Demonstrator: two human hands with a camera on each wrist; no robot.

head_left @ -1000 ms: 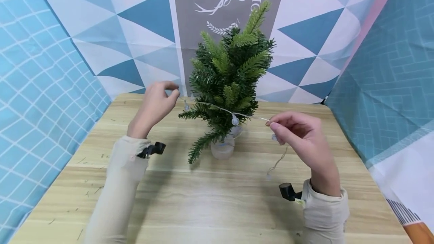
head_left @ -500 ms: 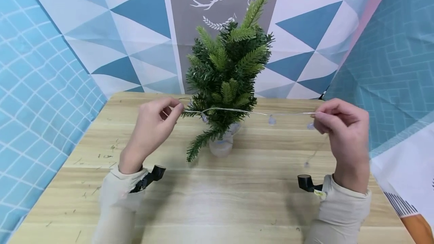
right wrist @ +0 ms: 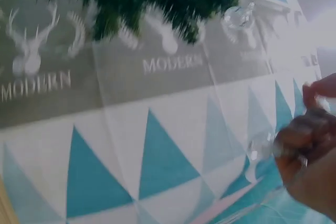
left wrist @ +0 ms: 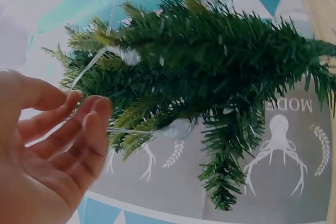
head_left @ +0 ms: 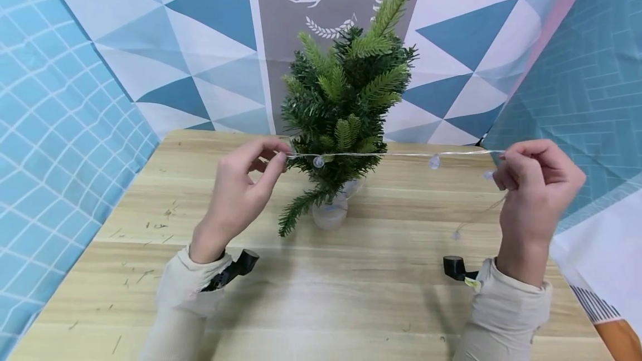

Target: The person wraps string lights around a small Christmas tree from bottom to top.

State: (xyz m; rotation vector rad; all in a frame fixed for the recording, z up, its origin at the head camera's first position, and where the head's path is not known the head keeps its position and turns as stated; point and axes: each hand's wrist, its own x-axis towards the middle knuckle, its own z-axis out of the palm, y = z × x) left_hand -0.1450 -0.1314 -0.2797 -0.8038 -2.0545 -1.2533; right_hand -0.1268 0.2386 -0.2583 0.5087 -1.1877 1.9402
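Observation:
A small artificial Christmas tree point(head_left: 346, 93), green with lighter tips, stands in a pale round base point(head_left: 330, 213). My left hand point(head_left: 241, 185), just left of the tree, pinches the thin clear wire of a string of lights between thumb and fingertips. At the other side, my right hand point(head_left: 539, 188) pinches the same wire well right of the tree. Between them the wire runs nearly straight across the tree's lower front, carrying clear bulbs point(head_left: 434, 161). A loose tail with a bulb point(head_left: 457, 235) dangles below my right hand. In the left wrist view a bulb point(left wrist: 178, 129) overlaps the branches.
The tree stands on a light wooden table point(head_left: 351, 294). Fallen needles point(head_left: 160, 226) are scattered at its left. Behind hangs a patterned cloth point(head_left: 215, 32) with triangles and a deer head; blue tiled cloth point(head_left: 60, 127) borders the left side.
My right hand has moved out to the right, and the sagging wire is now pulled almost straight. My left hand has come slightly lower and nearer the tree.

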